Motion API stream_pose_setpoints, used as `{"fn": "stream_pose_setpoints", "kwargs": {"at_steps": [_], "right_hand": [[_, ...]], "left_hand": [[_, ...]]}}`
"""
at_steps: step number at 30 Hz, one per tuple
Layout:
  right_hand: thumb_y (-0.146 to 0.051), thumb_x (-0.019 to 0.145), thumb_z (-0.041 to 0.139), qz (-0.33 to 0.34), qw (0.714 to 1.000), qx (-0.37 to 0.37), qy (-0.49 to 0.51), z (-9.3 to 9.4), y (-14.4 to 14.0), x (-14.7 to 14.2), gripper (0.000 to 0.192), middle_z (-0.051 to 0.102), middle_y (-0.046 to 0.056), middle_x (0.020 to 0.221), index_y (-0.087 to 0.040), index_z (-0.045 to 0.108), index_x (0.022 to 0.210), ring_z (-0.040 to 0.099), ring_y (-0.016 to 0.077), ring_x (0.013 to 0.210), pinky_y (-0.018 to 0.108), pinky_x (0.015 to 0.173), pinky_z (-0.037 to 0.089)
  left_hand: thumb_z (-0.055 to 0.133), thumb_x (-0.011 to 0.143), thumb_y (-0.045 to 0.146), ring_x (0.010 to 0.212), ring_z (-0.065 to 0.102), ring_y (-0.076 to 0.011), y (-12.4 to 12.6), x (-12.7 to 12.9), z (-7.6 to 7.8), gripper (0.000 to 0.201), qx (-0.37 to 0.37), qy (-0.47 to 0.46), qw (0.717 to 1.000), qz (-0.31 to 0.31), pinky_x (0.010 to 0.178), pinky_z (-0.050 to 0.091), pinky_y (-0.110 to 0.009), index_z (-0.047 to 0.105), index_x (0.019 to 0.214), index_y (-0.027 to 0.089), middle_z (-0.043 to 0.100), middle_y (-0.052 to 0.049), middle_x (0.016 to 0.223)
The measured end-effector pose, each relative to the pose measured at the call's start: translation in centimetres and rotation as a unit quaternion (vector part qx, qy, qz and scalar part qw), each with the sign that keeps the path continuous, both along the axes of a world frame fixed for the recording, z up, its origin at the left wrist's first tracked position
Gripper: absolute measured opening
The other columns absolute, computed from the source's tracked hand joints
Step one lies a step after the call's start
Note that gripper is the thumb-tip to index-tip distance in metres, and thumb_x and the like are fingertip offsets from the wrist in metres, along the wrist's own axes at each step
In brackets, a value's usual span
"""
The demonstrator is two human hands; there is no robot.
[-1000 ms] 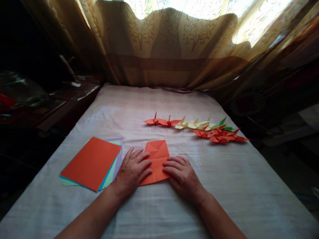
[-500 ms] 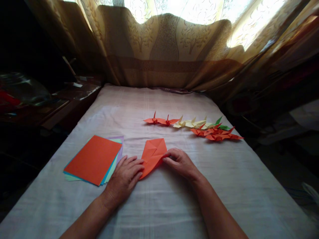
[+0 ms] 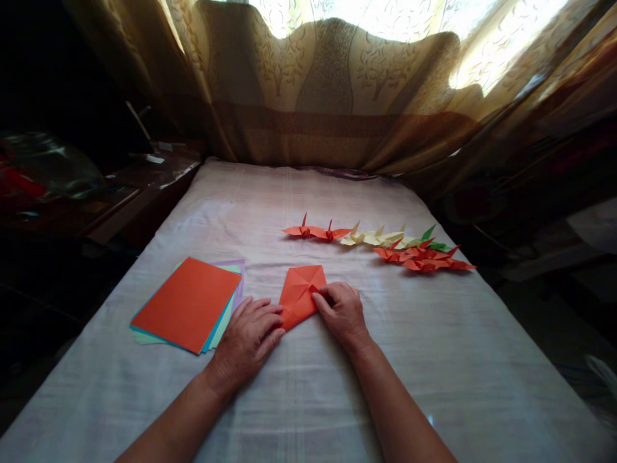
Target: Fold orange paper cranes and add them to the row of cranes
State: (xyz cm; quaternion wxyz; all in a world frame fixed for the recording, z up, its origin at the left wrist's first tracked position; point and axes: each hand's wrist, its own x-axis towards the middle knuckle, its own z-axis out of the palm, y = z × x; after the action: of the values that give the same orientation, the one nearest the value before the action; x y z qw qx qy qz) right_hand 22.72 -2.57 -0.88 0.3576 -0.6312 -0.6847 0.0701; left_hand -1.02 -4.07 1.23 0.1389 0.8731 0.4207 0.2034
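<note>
In the middle of the frame, the orange paper (image 3: 301, 294) is pressed flat on the white cloth (image 3: 434, 360) by the left hand (image 3: 248, 341), fingers spread, and pinched at its right edge by the right hand (image 3: 341, 312). The sheet seems light, thin and easily creased, so it is best held at edges and corners.

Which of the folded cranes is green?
The green crane, at the far right end of the back row, behind the orange cluster; the others are orange or pale yellow.

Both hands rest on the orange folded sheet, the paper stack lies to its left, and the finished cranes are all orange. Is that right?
Not quite. The head view shows the cranes in orange, pale yellow and green. Both the left hand and right hand touch the orange folded sheet; the paper stack lies left.
</note>
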Motion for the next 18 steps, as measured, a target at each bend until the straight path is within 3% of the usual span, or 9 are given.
{"fn": "stream_pose_setpoints", "kwargs": {"at_steps": [5, 12, 18], "right_hand": [[-0.032, 0.088, 0.061, -0.017, 1.000, 0.008, -0.024, -0.3, 0.1, -0.1, 0.017, 0.065, 0.001, 0.073, -0.022, 0.064, 0.074, 0.058, 0.0182, 0.074, 0.032, 0.077, 0.036], [-0.033, 0.087, 0.063, -0.018, 0.998, 0.006, -0.053, -0.5, 0.2, 0.1, 0.017, 0.064, 0.001, 0.073, -0.022, 0.063, 0.074, 0.056, 0.0182, 0.077, 0.033, 0.082, 0.034], [-0.034, 0.087, 0.063, -0.030, 0.997, 0.000, -0.072, -0.6, 0.3, -0.1, 0.018, 0.063, 0.000, 0.073, -0.021, 0.064, 0.074, 0.055, 0.0184, 0.078, 0.032, 0.082, 0.031]], "left_hand": [[0.047, 0.098, 0.029, 0.120, 0.058, -0.0264, -0.2, -0.1, -0.6, 0.027, 0.035, 0.002, 0.999, -0.006, 0.110, 0.037, -0.054, 0.064, 0.118, 0.022, 0.070, -0.007, 0.121], [0.046, 0.098, 0.019, 0.131, 0.050, -0.0278, -0.1, -0.1, -1.0, 0.039, 0.065, 0.046, 0.996, -0.043, 0.112, 0.031, -0.059, 0.058, 0.132, 0.033, 0.061, -0.004, 0.137], [0.044, 0.100, 0.023, 0.133, 0.050, -0.0272, 0.1, -0.1, -1.3, 0.035, 0.061, 0.060, 0.993, -0.076, 0.113, 0.032, -0.056, 0.058, 0.132, 0.026, 0.061, -0.005, 0.137]]}}
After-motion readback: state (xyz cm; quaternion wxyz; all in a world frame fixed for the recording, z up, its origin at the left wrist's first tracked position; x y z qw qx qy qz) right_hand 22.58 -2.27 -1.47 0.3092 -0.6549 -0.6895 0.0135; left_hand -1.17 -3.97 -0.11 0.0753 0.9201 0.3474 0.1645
